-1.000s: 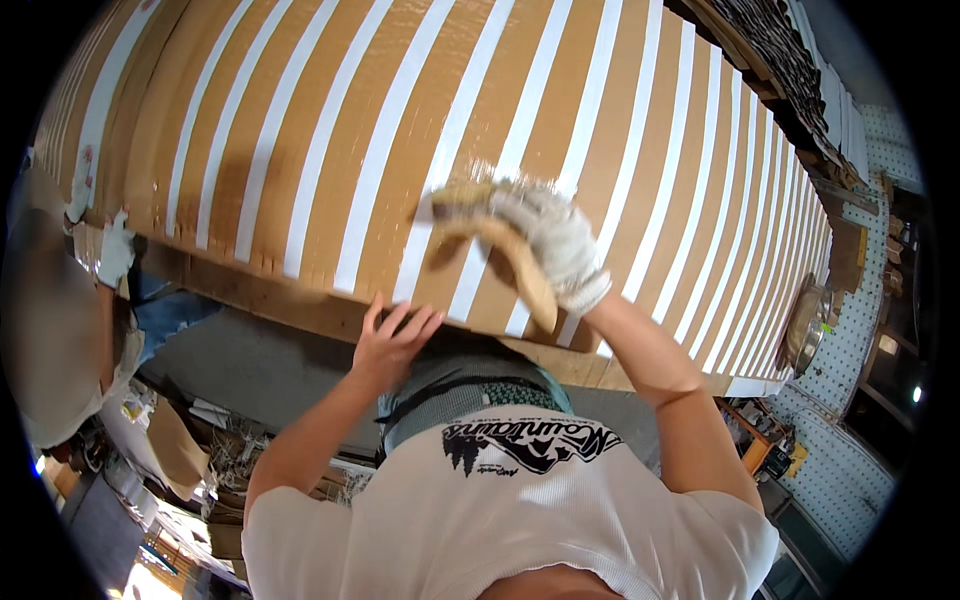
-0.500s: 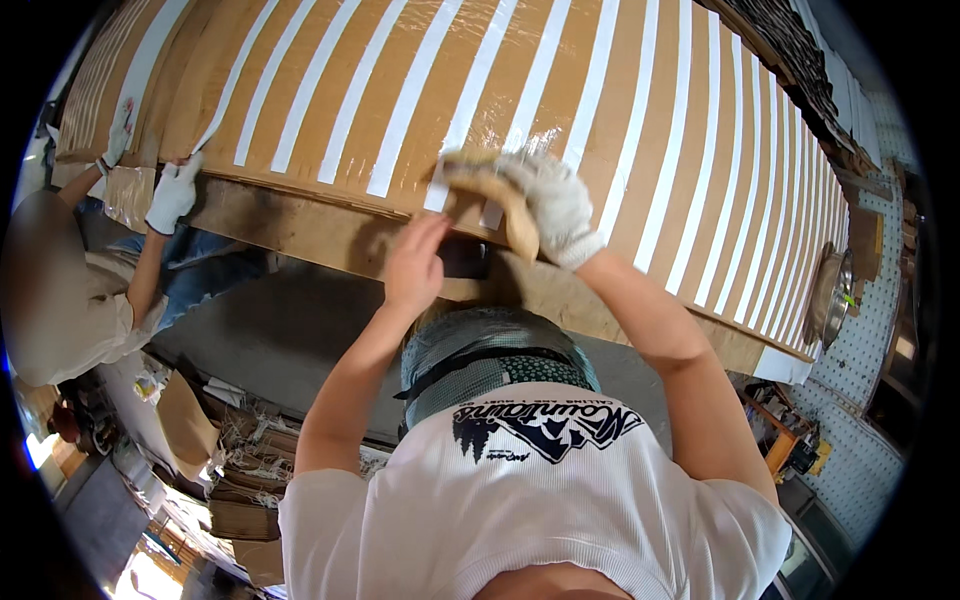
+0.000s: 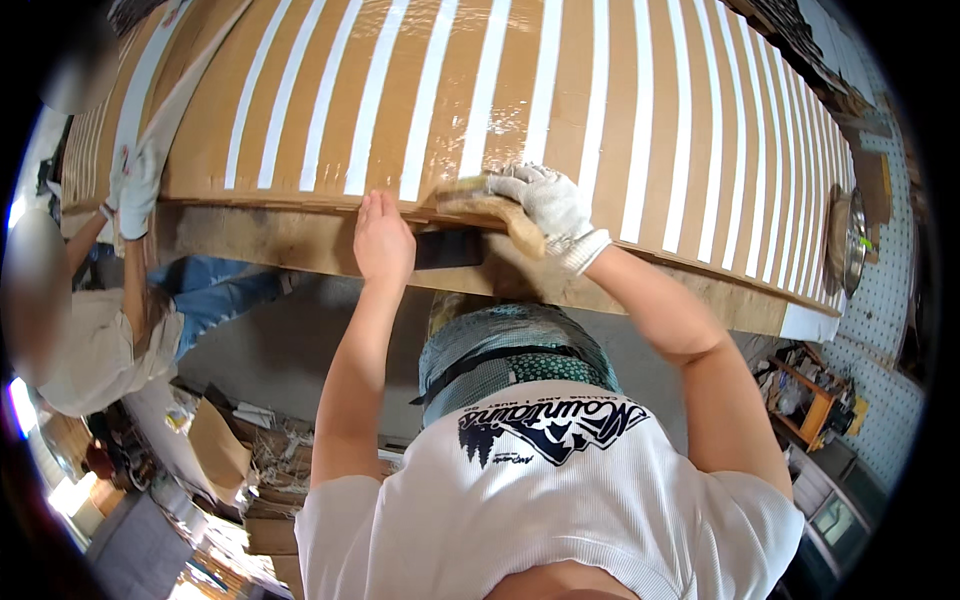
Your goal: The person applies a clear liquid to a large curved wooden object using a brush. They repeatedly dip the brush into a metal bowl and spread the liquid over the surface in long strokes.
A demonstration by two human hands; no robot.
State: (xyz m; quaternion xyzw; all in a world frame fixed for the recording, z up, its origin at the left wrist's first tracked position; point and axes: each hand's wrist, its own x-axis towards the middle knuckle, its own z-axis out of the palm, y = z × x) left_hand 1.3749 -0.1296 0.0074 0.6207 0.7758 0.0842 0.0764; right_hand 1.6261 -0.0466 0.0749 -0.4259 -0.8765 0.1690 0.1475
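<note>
In my right hand, which wears a white knit glove, is a brush with a curved wooden handle. Its bristle end is smeared by motion at the near edge of a stack of brown sheets crossed by long white strips. My bare left hand lies with straight fingers against that same edge, left of the brush. The sheets have a wet-looking shine around the middle. Between my hands, a dark flat rectangular object sits below the edge of the sheets.
At the left, a co-worker's gloved hands hold the edge of a lifted sheet. A shiny metal bowl stands at the right end. The wooden table edge runs before me. Cardboard and scraps lie behind at the left.
My left hand has moved away from the brush and come down on the sheets' edge. The brush is now at the near edge. The co-worker's hands have come together, raising a sheet.
</note>
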